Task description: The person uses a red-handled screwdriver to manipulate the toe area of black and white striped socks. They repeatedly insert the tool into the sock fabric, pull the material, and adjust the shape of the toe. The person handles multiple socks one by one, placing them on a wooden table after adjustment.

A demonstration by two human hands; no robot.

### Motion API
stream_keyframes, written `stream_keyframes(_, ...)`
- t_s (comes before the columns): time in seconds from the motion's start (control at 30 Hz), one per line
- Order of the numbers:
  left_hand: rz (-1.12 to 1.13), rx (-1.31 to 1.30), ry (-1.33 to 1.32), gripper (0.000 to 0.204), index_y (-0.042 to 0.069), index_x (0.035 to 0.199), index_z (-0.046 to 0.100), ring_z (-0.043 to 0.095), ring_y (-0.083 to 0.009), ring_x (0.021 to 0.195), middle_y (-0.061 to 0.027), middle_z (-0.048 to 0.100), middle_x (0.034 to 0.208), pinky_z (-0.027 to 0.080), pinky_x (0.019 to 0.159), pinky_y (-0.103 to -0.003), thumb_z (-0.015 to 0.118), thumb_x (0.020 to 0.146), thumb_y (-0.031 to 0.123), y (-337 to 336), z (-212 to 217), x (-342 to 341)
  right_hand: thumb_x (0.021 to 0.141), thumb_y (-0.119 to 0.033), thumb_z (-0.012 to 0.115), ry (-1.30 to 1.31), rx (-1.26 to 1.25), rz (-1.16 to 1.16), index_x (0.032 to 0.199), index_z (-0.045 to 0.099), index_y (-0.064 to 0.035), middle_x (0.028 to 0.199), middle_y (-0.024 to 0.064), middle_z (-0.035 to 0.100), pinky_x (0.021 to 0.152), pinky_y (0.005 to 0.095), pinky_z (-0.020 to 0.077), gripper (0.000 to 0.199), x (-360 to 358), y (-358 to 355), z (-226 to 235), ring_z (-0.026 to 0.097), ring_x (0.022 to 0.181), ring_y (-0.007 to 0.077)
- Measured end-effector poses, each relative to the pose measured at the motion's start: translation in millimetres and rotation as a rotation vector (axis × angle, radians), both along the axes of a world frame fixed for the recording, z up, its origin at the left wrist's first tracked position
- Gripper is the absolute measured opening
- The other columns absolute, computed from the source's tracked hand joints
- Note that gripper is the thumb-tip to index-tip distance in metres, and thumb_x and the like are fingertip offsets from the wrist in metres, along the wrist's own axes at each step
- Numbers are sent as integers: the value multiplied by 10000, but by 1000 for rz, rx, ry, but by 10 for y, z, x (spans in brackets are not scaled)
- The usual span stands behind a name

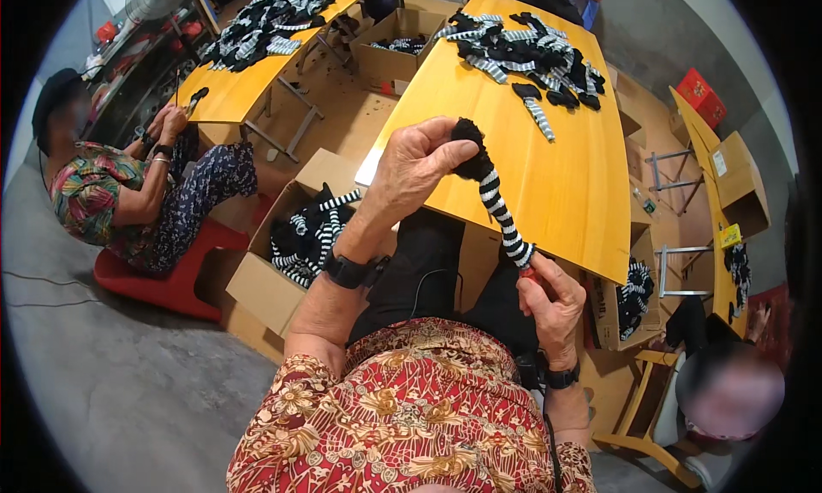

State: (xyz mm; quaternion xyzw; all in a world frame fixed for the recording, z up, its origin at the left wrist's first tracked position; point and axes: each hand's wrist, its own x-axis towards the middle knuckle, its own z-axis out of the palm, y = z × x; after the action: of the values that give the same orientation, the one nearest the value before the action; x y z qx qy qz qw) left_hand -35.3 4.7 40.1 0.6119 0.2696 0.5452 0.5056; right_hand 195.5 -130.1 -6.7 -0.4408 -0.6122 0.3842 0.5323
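Observation:
A narrow knitted sock, black at one end with black and white stripes along the rest, is stretched at a slant in front of me, over the near edge of the yellow table. My left hand pinches its black end between thumb and fingers. At the lower striped end, my right hand is closed around the edge. A small red thing shows between the right fingers, too covered to name. Farther up the table lies a pile of similar striped socks, with one sock apart at its near side.
Cardboard boxes of striped knits stand left and right of my legs. A person sits on a red stool at the left, working at another yellow table. Another person is at the lower right beside a wooden chair.

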Motion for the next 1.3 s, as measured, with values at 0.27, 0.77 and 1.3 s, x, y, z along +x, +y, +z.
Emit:
stream_keyframes(0.27, -101, -121, -197, 195, 28, 955, 657, 545, -11, 664, 20, 651, 812, 464, 565, -166, 638, 930, 220, -5, -65, 11, 825, 33, 634, 143, 15, 71, 1199, 626, 0, 808, 79, 629, 503, 229, 439, 375, 96, 37, -171, 532, 567, 97)
stream_keyframes(0.77, 11, -109, -267, 223, 49, 1092, 645, 538, 10, 698, 17, 684, 915, 410, 554, -143, 584, 963, 220, -101, 16, 46, 826, 13, 652, 197, 4, 84, 1197, 632, -3, 791, 71, 642, 508, 214, 441, 372, 38, 47, -92, 542, 571, 89)
stream_keyframes(1.3, -116, -151, -5, 321, 22, 1049, 695, 410, -10, 595, 45, 617, 783, 308, 510, -158, 570, 967, 307, -336, 99, 12, 830, 0, 649, 251, 15, 17, 1167, 641, -2, 725, 70, 600, 483, 230, 405, 337, -154, 34, -63, 506, 543, 94)
